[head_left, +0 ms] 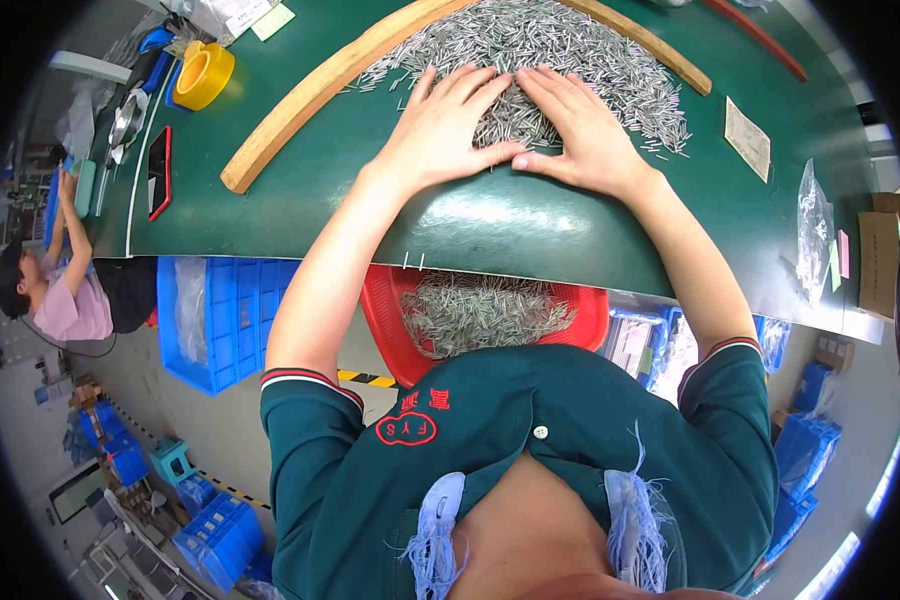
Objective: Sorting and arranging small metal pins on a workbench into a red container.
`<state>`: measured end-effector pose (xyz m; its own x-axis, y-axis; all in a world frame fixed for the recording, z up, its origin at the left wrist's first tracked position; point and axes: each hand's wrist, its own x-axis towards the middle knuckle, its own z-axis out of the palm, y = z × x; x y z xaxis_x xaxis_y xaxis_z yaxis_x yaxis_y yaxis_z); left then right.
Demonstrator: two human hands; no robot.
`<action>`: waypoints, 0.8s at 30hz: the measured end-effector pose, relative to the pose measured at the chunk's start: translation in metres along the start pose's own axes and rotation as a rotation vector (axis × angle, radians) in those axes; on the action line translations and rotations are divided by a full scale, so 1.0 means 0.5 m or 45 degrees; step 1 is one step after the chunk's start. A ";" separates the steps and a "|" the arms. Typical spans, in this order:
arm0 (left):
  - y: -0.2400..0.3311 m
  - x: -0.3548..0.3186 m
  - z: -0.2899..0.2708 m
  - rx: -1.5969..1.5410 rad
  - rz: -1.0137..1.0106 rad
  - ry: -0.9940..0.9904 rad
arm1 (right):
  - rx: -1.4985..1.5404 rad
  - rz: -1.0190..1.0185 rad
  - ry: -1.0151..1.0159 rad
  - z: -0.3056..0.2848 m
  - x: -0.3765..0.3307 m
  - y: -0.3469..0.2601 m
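Note:
A wide heap of small silvery metal pins lies on the green tabletop. My left hand rests palm down on the heap's near left side, fingers outstretched. Beside it my right hand lies flat on the near right side, fingers stretched away from me. The two thumbs nearly meet, and some pins show in the gap between the hands. Neither hand is closed around anything; what lies under the palms is hidden. Below the table edge, a red plastic basket holds many more such pins.
Wooden bars flank the heap. At left are a yellow tape roll and a red-edged phone; at right, a paper card and a clear plastic bag. Blue crates stand below. Another person works at far left.

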<state>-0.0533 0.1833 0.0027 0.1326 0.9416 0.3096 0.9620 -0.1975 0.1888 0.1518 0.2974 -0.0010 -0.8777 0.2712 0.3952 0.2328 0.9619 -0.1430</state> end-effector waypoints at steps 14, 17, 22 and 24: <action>0.096 -0.209 -0.029 -0.012 -0.393 0.085 | 0.160 -0.222 -0.141 -0.018 0.006 -0.142; 0.113 -0.248 -0.043 -0.023 -0.429 0.001 | 0.209 -0.101 -0.229 -0.060 -0.051 -0.149; 0.115 -0.222 -0.045 -0.046 -0.288 -0.061 | 0.168 0.051 -0.403 -0.094 -0.131 -0.171; 0.120 -0.201 -0.032 -0.091 -0.186 -0.029 | 0.234 0.073 -0.402 -0.095 -0.140 -0.177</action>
<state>-0.0128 0.0725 -0.0021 -0.0012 0.9674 0.2531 0.9522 -0.0762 0.2959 0.2125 0.1951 0.0273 -0.9582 0.2730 0.0862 0.2313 0.9158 -0.3284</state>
